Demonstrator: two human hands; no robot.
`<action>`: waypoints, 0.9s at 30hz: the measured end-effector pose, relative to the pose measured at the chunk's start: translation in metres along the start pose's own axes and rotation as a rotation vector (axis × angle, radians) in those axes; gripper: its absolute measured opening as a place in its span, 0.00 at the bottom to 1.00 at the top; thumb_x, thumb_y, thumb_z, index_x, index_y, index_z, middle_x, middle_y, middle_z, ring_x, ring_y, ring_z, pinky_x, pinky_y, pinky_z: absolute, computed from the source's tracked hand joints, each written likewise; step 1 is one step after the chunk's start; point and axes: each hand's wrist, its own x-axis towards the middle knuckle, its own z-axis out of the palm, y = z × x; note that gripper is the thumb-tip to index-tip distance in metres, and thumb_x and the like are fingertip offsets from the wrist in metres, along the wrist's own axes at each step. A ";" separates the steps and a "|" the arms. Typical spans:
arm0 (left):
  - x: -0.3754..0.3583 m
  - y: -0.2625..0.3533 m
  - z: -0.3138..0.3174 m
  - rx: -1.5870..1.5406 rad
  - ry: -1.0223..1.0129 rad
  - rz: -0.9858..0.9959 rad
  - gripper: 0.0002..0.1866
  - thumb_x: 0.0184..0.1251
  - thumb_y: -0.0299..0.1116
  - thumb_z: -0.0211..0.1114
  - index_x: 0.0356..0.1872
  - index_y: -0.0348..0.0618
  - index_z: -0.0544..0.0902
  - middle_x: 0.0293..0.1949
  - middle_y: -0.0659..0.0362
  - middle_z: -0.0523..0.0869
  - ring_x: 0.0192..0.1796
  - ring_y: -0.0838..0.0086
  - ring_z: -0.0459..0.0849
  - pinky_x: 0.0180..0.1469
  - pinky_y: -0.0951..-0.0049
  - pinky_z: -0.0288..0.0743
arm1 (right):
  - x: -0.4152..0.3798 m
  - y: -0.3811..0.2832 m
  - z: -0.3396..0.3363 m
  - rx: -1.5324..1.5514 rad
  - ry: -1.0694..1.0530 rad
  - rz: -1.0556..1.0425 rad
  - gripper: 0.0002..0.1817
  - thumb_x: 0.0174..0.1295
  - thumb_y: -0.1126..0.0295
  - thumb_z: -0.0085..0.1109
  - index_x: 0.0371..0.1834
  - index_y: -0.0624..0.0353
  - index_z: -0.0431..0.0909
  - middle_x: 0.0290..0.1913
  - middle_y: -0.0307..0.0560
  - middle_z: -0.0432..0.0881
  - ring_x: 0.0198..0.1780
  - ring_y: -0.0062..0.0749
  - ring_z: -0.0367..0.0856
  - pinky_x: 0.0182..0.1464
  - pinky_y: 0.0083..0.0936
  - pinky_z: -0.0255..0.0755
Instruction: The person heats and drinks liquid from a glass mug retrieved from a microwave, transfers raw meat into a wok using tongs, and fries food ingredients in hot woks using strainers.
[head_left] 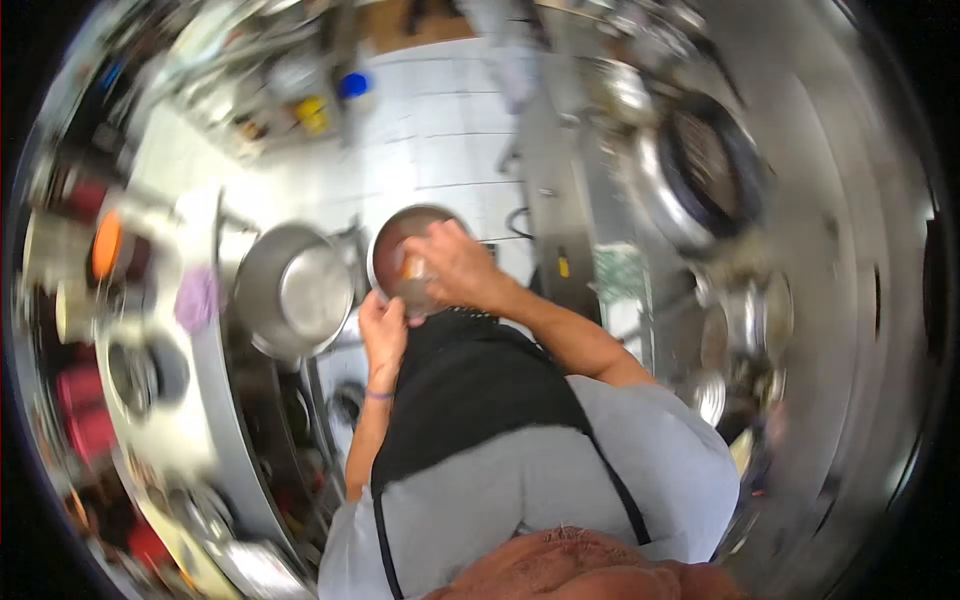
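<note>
A round metal bowl (420,218) with a reddish-brown inside is held in front of my black apron. My left hand (383,328) grips its near left rim, thumb upward. My right hand (450,265) reaches into the bowl from the right, its fingers curled round something small and orange-white (411,268) that is blurred. A large steel pot (258,290) stands just left of the bowl, and only its pale inner bottom shows inside.
On the left counter (205,390) lie a purple cloth (197,300) and an orange-topped container (107,245). To the right, a dark pan (745,175) rests among metal pots near a steel counter edge. White floor tiles (430,110) show ahead.
</note>
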 end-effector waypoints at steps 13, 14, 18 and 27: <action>0.000 -0.020 0.122 0.193 -0.454 -0.096 0.05 0.67 0.19 0.52 0.33 0.34 0.77 0.24 0.63 0.77 0.23 0.79 0.80 0.26 0.74 0.86 | -0.138 0.069 -0.071 0.158 0.291 0.520 0.19 0.45 0.68 0.71 0.43 0.55 0.80 0.40 0.46 0.80 0.44 0.42 0.77 0.49 0.37 0.74; 0.002 -0.023 0.127 0.189 -0.467 -0.085 0.05 0.67 0.19 0.52 0.34 0.33 0.77 0.24 0.63 0.77 0.23 0.79 0.80 0.26 0.74 0.86 | -0.148 0.070 -0.098 0.205 0.294 0.566 0.20 0.45 0.68 0.71 0.44 0.55 0.79 0.40 0.44 0.80 0.43 0.38 0.78 0.48 0.34 0.75; 0.004 -0.027 0.134 0.200 -0.433 -0.083 0.05 0.67 0.20 0.52 0.36 0.33 0.77 0.24 0.62 0.78 0.23 0.78 0.81 0.26 0.75 0.86 | -0.191 0.111 -0.206 0.512 0.590 0.816 0.23 0.48 0.71 0.72 0.48 0.57 0.76 0.39 0.38 0.81 0.38 0.22 0.78 0.40 0.23 0.76; 0.008 -0.050 0.079 0.071 -0.229 -0.172 0.11 0.64 0.21 0.52 0.44 0.28 0.77 0.34 0.52 0.85 0.26 0.69 0.86 0.25 0.73 0.87 | -0.255 0.369 -0.307 -0.298 0.742 1.465 0.27 0.49 0.50 0.64 0.48 0.54 0.76 0.50 0.62 0.81 0.54 0.56 0.80 0.54 0.46 0.72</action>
